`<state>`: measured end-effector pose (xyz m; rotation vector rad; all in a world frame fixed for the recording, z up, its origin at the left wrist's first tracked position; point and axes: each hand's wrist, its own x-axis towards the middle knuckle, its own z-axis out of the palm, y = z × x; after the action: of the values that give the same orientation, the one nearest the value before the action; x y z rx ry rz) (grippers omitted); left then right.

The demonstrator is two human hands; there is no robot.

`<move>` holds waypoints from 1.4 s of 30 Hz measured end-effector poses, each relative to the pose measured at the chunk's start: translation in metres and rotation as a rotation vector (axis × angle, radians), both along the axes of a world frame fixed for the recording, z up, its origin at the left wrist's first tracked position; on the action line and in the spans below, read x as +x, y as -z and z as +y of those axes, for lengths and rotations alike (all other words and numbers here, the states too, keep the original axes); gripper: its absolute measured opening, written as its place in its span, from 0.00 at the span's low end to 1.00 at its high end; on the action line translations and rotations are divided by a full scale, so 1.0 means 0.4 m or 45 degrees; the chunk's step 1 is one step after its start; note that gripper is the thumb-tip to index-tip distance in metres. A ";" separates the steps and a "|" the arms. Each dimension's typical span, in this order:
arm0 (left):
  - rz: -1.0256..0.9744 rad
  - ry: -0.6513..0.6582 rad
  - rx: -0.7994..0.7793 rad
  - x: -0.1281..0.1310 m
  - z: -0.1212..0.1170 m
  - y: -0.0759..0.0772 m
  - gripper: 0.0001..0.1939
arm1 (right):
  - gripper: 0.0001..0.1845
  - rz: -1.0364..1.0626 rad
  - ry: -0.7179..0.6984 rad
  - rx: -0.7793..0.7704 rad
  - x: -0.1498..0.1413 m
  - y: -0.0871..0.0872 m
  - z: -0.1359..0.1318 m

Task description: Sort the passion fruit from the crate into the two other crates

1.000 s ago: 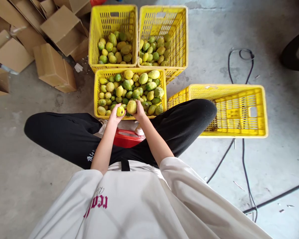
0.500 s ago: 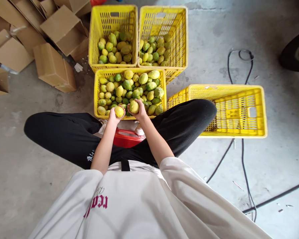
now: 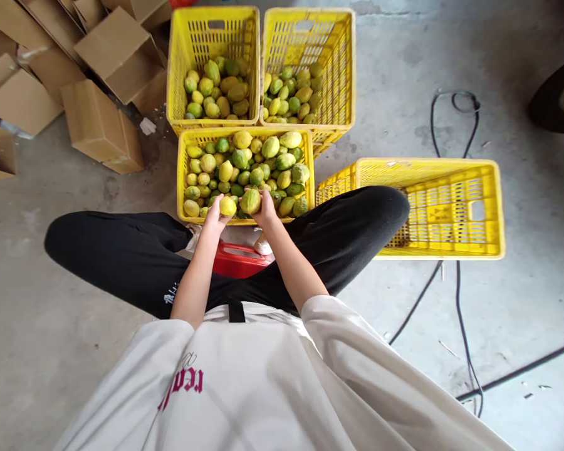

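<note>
My left hand is closed on a yellow lemon. Beside it, my right hand grips a larger, greenish-yellow lemon. The two fruits are held a little apart, over the front edge of a yellow plastic crate. Inside that crate lie many lemons, some yellow and some green. Part of each hand's fingers is hidden behind the fruit it holds.
Behind stand two taller yellow crates, the left crate and the right crate, with lemons low inside. Another yellow crate lies by my right knee. Cardboard boxes are piled at left. Black cable crosses the floor; a wheel is at right.
The lemon in my right hand has turned and now shows a greener side. The left hand's lemon has shifted slightly right and up, with a different side showing.
</note>
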<state>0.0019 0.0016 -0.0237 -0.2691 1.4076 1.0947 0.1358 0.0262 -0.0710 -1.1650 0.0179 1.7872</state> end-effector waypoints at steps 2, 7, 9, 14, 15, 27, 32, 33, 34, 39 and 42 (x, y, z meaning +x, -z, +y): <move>-0.034 0.030 0.013 -0.002 0.001 -0.001 0.05 | 0.10 0.063 0.002 -0.101 0.000 -0.024 -0.001; -0.184 0.023 0.052 -0.003 -0.003 -0.010 0.16 | 0.11 0.046 -0.052 -0.230 0.001 -0.068 -0.001; -0.181 -0.001 0.069 -0.001 -0.002 -0.010 0.15 | 0.11 0.044 -0.084 -0.271 0.000 -0.073 -0.001; -0.085 0.022 0.095 0.003 0.001 -0.001 0.10 | 0.05 0.024 -0.047 -0.218 -0.005 -0.074 -0.004; -0.062 0.020 0.091 0.003 0.001 0.002 0.09 | 0.04 0.023 -0.035 -0.185 -0.006 -0.074 -0.003; -0.136 -0.110 0.025 -0.002 -0.002 0.012 0.09 | 0.06 -0.025 -0.021 -0.164 -0.023 -0.077 0.003; -0.177 -0.055 0.005 -0.001 -0.004 0.013 0.09 | 0.14 -0.001 -0.069 -0.158 -0.024 -0.077 0.001; -0.163 -0.037 0.017 0.001 -0.004 0.013 0.07 | 0.13 -0.010 -0.065 -0.154 -0.022 -0.074 0.001; -0.148 -0.021 0.030 0.002 -0.004 0.012 0.06 | 0.12 -0.019 -0.065 -0.147 -0.021 -0.071 0.001; -0.172 0.004 0.119 0.008 -0.004 0.008 0.02 | 0.09 -0.083 -0.080 -0.087 -0.015 -0.064 0.001; -0.170 -0.011 0.121 0.002 -0.003 0.011 0.07 | 0.04 -0.119 -0.087 -0.113 -0.013 -0.072 -0.003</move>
<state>0.0028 0.0006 -0.0282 -0.2751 1.2332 1.1272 0.1308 0.0252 -0.0420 -1.3254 0.0024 1.8051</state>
